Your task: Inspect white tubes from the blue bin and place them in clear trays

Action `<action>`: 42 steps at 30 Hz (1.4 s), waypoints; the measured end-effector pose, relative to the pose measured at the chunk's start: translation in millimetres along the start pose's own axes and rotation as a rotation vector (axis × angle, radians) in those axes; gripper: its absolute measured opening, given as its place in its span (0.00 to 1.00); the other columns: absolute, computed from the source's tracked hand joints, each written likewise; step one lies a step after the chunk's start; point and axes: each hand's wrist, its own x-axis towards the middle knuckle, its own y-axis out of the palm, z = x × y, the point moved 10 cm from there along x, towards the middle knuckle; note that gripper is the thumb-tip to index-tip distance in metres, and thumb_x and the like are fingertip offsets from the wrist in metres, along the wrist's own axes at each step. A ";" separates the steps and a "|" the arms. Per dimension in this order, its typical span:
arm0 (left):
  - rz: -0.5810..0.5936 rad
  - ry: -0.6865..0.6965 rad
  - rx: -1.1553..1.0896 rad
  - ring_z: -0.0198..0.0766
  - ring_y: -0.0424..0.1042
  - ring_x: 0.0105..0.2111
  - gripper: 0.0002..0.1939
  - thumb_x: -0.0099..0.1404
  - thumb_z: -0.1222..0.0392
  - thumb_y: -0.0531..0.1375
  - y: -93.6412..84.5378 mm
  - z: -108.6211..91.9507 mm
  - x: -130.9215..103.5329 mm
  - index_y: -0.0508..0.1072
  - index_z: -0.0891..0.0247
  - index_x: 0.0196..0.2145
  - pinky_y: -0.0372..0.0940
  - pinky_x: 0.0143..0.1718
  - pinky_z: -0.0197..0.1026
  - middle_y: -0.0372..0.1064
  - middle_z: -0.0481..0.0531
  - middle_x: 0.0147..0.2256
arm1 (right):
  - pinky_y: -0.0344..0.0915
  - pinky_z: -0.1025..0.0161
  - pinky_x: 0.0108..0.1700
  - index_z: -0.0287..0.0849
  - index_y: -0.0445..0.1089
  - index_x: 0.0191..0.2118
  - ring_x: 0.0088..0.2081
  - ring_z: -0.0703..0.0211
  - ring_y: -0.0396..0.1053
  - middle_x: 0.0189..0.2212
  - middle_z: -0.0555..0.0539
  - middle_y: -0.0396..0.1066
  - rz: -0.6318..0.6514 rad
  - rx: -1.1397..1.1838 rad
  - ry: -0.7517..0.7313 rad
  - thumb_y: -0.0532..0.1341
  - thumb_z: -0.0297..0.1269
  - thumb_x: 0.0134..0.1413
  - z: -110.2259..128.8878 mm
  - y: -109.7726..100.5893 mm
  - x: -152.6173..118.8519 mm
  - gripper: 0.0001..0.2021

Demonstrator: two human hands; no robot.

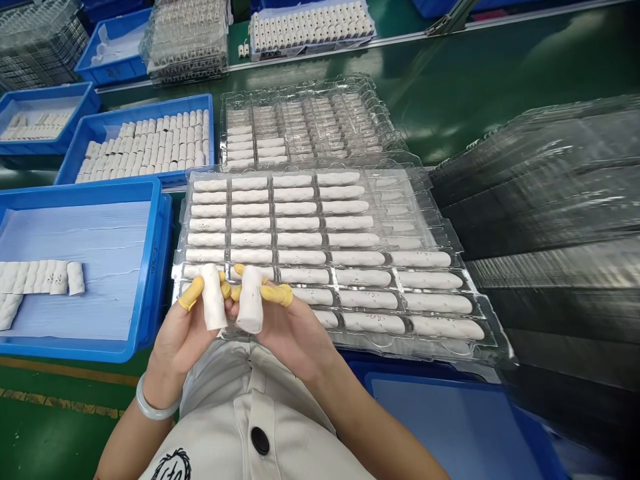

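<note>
My left hand [183, 333] is closed around a white cylindrical piece [214, 300] with a bumpy surface. A second white cylinder [251, 303] of the same kind is gripped by my right hand [293, 333]. Both pieces stand nearly upright, side by side and slightly apart, above the near edge of a clear plastic tray [500, 333]. Yellow finger cots cover several fingertips on both hands. In the tray, similar white pieces lie on their sides in columns; the upper right slots hold no white pieces on top.
At the left, a blue bin [145, 267] lined with pale sheet holds several white cylinders. Behind it sits another blue bin [210, 133] full of them. A second clear tray [340, 113] lies beyond mine. Tall stacked trays [550, 200] rise on the right.
</note>
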 end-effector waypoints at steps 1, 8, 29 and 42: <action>0.019 0.032 0.040 0.37 0.75 0.30 0.18 0.74 0.61 0.48 1.2 -3.8 -1.2 0.76 0.72 0.40 0.73 0.34 0.39 0.74 0.59 0.32 | 0.74 0.63 0.37 0.36 0.69 0.50 0.33 0.58 0.75 0.34 0.44 0.76 -0.005 -0.034 -0.022 0.67 0.32 0.49 2.0 0.8 -1.7 0.20; 0.069 0.089 0.224 0.38 0.71 0.30 0.16 0.71 0.57 0.54 5.0 -7.7 -3.1 0.76 0.73 0.42 0.70 0.32 0.39 0.71 0.59 0.32 | 0.73 0.62 0.39 0.36 0.70 0.49 0.34 0.57 0.76 0.33 0.43 0.77 -0.006 -0.164 -0.062 0.65 0.35 0.50 4.8 2.4 -3.1 0.19; 0.064 0.123 0.233 0.31 0.66 0.29 0.23 0.62 0.52 0.65 4.6 -6.1 -3.8 0.76 0.70 0.51 0.68 0.29 0.34 0.69 0.55 0.35 | 0.72 0.61 0.41 0.37 0.69 0.53 0.35 0.59 0.75 0.38 0.43 0.76 0.005 -0.133 -0.064 0.60 0.39 0.60 2.7 5.1 0.1 0.17; -0.024 0.190 0.376 0.37 0.72 0.27 0.18 0.69 0.53 0.57 1.2 -17.1 -2.5 0.75 0.70 0.47 0.70 0.29 0.38 0.73 0.58 0.31 | 0.70 0.57 0.42 0.36 0.68 0.52 0.35 0.56 0.72 0.34 0.41 0.74 0.048 -0.183 -0.115 0.50 0.40 0.67 9.8 11.4 -3.3 0.17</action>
